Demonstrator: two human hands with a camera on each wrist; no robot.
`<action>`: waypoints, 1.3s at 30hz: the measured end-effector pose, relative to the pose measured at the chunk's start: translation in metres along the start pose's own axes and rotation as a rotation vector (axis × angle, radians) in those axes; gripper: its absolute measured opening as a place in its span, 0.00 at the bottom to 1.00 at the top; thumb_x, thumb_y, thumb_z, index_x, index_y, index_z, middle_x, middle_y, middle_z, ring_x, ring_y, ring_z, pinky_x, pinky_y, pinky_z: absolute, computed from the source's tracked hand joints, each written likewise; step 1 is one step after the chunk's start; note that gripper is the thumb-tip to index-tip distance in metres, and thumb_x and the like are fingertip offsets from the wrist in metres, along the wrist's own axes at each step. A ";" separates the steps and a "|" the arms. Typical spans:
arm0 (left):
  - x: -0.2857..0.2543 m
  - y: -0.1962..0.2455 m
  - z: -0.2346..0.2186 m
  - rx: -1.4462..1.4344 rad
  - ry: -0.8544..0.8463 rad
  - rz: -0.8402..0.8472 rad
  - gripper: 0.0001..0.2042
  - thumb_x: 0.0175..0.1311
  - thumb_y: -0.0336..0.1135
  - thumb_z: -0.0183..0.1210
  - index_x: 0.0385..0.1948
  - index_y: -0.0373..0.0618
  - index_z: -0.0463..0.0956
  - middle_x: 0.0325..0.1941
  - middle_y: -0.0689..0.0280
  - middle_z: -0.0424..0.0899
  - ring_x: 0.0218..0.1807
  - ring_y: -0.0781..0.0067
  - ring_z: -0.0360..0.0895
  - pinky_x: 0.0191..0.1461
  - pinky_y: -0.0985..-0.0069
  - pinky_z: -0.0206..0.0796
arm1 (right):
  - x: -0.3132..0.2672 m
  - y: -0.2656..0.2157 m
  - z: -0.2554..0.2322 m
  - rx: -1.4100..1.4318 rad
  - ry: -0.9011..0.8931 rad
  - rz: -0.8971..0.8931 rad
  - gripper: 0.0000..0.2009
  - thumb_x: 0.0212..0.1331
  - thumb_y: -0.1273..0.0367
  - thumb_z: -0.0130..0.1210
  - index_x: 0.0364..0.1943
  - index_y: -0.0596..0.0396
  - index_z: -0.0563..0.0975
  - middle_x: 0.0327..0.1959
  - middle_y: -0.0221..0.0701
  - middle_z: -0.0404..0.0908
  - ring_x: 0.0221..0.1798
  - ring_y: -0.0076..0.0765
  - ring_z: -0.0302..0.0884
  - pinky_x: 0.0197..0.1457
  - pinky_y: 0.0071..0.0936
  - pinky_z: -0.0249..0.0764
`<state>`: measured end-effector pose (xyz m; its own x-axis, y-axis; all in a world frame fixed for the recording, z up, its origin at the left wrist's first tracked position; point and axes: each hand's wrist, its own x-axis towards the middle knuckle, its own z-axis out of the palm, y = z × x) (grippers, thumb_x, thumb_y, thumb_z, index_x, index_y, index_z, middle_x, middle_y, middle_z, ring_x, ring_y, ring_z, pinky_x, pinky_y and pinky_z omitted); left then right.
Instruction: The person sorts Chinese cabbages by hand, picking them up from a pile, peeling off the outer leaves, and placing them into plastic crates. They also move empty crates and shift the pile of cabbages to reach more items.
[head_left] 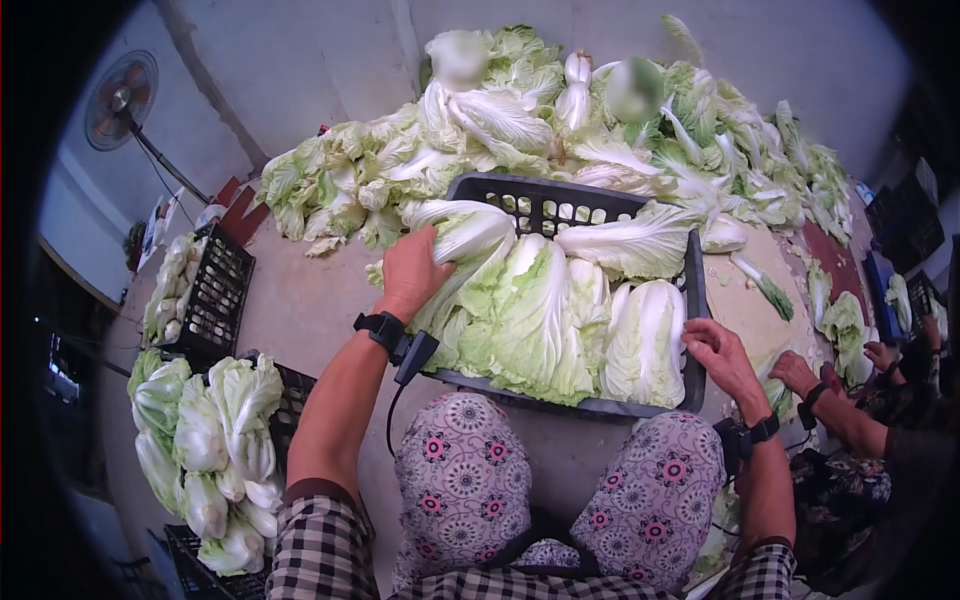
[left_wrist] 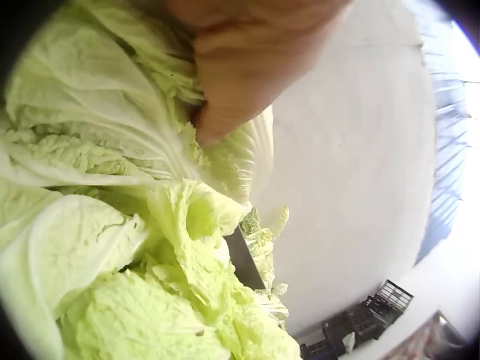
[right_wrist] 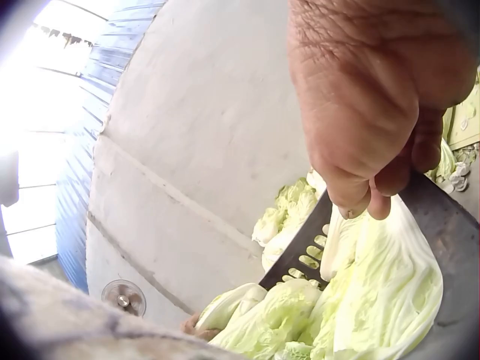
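Note:
A black plastic crate (head_left: 570, 190) stands in front of the person's knees, with several napa cabbages (head_left: 535, 300) lying side by side in it. My left hand (head_left: 410, 275) grips a napa cabbage (head_left: 465, 235) at the crate's left end. In the left wrist view the thumb (left_wrist: 225, 112) presses into its leaves; the other fingers are mostly hidden. My right hand (head_left: 725, 355) holds the crate's right rim, close beside a pale cabbage (head_left: 645, 340). In the right wrist view its curled fingers (right_wrist: 394, 180) are at the rim, above that cabbage's white base.
Behind the crate, a large heap of cabbages (head_left: 350, 185) leans along the wall. More cabbages (head_left: 225, 430) fill crates at the left, near a standing fan (head_left: 122, 98). At the right, another person's hand (head_left: 795, 375) is close to my right arm. A loose leafy stalk (head_left: 765, 287) lies beside the crate.

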<state>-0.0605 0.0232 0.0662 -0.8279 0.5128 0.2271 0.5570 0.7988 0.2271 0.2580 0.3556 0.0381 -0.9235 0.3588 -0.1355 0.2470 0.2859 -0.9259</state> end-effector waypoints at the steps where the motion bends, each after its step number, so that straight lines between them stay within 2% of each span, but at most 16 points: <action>1: -0.008 -0.005 0.003 -0.090 0.132 0.035 0.24 0.41 0.38 0.68 0.42 0.41 0.71 0.38 0.55 0.80 0.42 0.49 0.76 0.47 0.62 0.67 | 0.000 0.001 0.001 0.005 0.003 -0.001 0.16 0.57 0.70 0.53 0.49 0.61 0.72 0.42 0.35 0.78 0.46 0.27 0.74 0.51 0.23 0.70; 4: -0.035 -0.020 0.006 -0.347 0.443 0.090 0.25 0.45 0.35 0.67 0.47 0.40 0.70 0.40 0.56 0.79 0.39 0.56 0.77 0.46 0.64 0.69 | 0.000 0.006 -0.001 0.004 0.009 -0.002 0.16 0.57 0.70 0.53 0.49 0.61 0.72 0.43 0.35 0.77 0.46 0.27 0.74 0.51 0.24 0.70; 7: -0.068 -0.017 -0.037 -0.779 0.479 -0.111 0.26 0.47 0.37 0.67 0.49 0.40 0.68 0.41 0.59 0.79 0.41 0.66 0.77 0.47 0.70 0.68 | 0.000 0.004 0.000 -0.018 -0.003 -0.008 0.17 0.56 0.70 0.53 0.50 0.61 0.72 0.44 0.36 0.77 0.46 0.28 0.74 0.51 0.25 0.70; 8: -0.072 -0.017 -0.048 -0.881 0.521 -0.053 0.26 0.50 0.39 0.67 0.49 0.39 0.68 0.41 0.63 0.79 0.42 0.74 0.76 0.47 0.76 0.68 | 0.000 0.004 -0.001 -0.020 -0.005 -0.003 0.18 0.55 0.69 0.54 0.50 0.61 0.71 0.44 0.37 0.77 0.46 0.29 0.74 0.51 0.26 0.70; 11: -0.079 -0.005 -0.079 -1.292 0.489 0.012 0.24 0.52 0.40 0.66 0.48 0.39 0.69 0.42 0.65 0.80 0.41 0.76 0.76 0.47 0.76 0.69 | -0.005 -0.013 -0.002 -0.113 0.019 0.011 0.25 0.53 0.65 0.56 0.55 0.61 0.67 0.49 0.40 0.74 0.48 0.33 0.73 0.51 0.29 0.71; 15: -0.100 0.019 -0.120 -1.654 0.114 -0.068 0.21 0.57 0.44 0.63 0.47 0.42 0.70 0.42 0.67 0.80 0.40 0.77 0.77 0.47 0.77 0.70 | -0.024 -0.060 0.001 -0.097 0.108 -0.112 0.36 0.50 0.60 0.58 0.63 0.60 0.59 0.59 0.45 0.65 0.54 0.41 0.70 0.52 0.35 0.71; 19: -0.140 0.049 -0.132 -1.806 -0.262 0.107 0.21 0.64 0.41 0.55 0.56 0.43 0.65 0.51 0.66 0.76 0.49 0.76 0.74 0.54 0.76 0.68 | -0.049 -0.140 0.013 0.120 0.093 -0.288 0.51 0.43 0.44 0.63 0.67 0.57 0.51 0.66 0.46 0.55 0.66 0.45 0.58 0.64 0.40 0.60; 22: -0.166 0.079 -0.127 -1.958 -0.443 0.064 0.22 0.65 0.40 0.53 0.58 0.44 0.63 0.53 0.66 0.74 0.51 0.76 0.73 0.56 0.76 0.66 | -0.062 -0.187 0.030 0.262 0.016 -0.413 0.59 0.35 0.33 0.59 0.68 0.54 0.46 0.68 0.47 0.51 0.72 0.47 0.46 0.70 0.43 0.47; 24: -0.177 0.094 -0.121 -2.054 -0.502 0.021 0.22 0.66 0.39 0.52 0.59 0.44 0.62 0.55 0.66 0.73 0.53 0.76 0.72 0.57 0.75 0.66 | -0.062 -0.198 0.049 0.296 -0.083 -0.450 0.58 0.37 0.32 0.57 0.68 0.52 0.46 0.68 0.48 0.49 0.72 0.49 0.45 0.71 0.44 0.46; 27: -0.183 0.100 -0.102 -2.117 -0.542 -0.033 0.22 0.67 0.38 0.50 0.61 0.44 0.60 0.57 0.66 0.71 0.55 0.76 0.70 0.59 0.75 0.64 | -0.075 -0.202 0.078 0.331 -0.385 -0.328 0.57 0.39 0.32 0.55 0.68 0.52 0.45 0.68 0.41 0.52 0.71 0.40 0.48 0.70 0.37 0.48; 28: -0.178 0.096 -0.091 -2.077 -0.605 -0.063 0.25 0.68 0.34 0.48 0.65 0.46 0.53 0.63 0.67 0.65 0.61 0.75 0.64 0.65 0.75 0.58 | -0.078 -0.196 0.083 0.393 -0.374 -0.281 0.57 0.39 0.33 0.56 0.68 0.53 0.45 0.68 0.40 0.52 0.71 0.38 0.48 0.70 0.36 0.48; 31: -0.174 0.102 -0.083 -1.872 -0.473 0.073 0.24 0.68 0.33 0.48 0.65 0.45 0.54 0.62 0.67 0.66 0.60 0.75 0.65 0.64 0.75 0.59 | -0.082 -0.172 0.095 0.619 -0.363 -0.219 0.57 0.40 0.36 0.59 0.68 0.54 0.45 0.67 0.36 0.54 0.70 0.35 0.50 0.69 0.34 0.51; 32: -0.175 0.102 -0.080 -2.110 -0.578 -0.095 0.24 0.67 0.34 0.50 0.64 0.44 0.56 0.60 0.67 0.68 0.58 0.75 0.67 0.61 0.77 0.61 | -0.084 -0.169 0.096 0.709 -0.371 -0.270 0.56 0.40 0.37 0.60 0.68 0.55 0.45 0.66 0.35 0.56 0.68 0.34 0.52 0.69 0.34 0.52; 33: -0.174 0.106 -0.080 -1.999 -0.547 -0.077 0.24 0.67 0.34 0.50 0.63 0.44 0.57 0.60 0.67 0.68 0.58 0.75 0.68 0.60 0.78 0.61 | -0.084 -0.166 0.096 0.797 -0.376 -0.319 0.56 0.40 0.39 0.62 0.68 0.55 0.45 0.65 0.34 0.57 0.67 0.34 0.54 0.68 0.34 0.54; 35: -0.166 0.120 -0.084 -1.774 -0.500 -0.047 0.23 0.67 0.34 0.50 0.63 0.43 0.57 0.59 0.66 0.69 0.57 0.76 0.68 0.59 0.79 0.62 | -0.079 -0.162 0.100 0.657 -0.236 -0.315 0.53 0.40 0.46 0.67 0.67 0.55 0.48 0.61 0.32 0.63 0.62 0.31 0.62 0.64 0.32 0.59; 39: -0.143 0.121 -0.078 -1.761 -0.466 0.121 0.36 0.56 0.49 0.61 0.62 0.38 0.56 0.59 0.59 0.65 0.62 0.69 0.62 0.64 0.72 0.54 | -0.068 -0.144 0.107 0.816 -0.144 -0.199 0.42 0.46 0.59 0.66 0.64 0.56 0.55 0.57 0.32 0.68 0.57 0.31 0.68 0.61 0.31 0.64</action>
<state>0.1306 0.0220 0.1355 -0.5591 0.8182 0.1340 -0.2348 -0.3113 0.9209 0.2538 0.1947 0.1427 -0.9692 0.2377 0.0641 -0.1616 -0.4181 -0.8939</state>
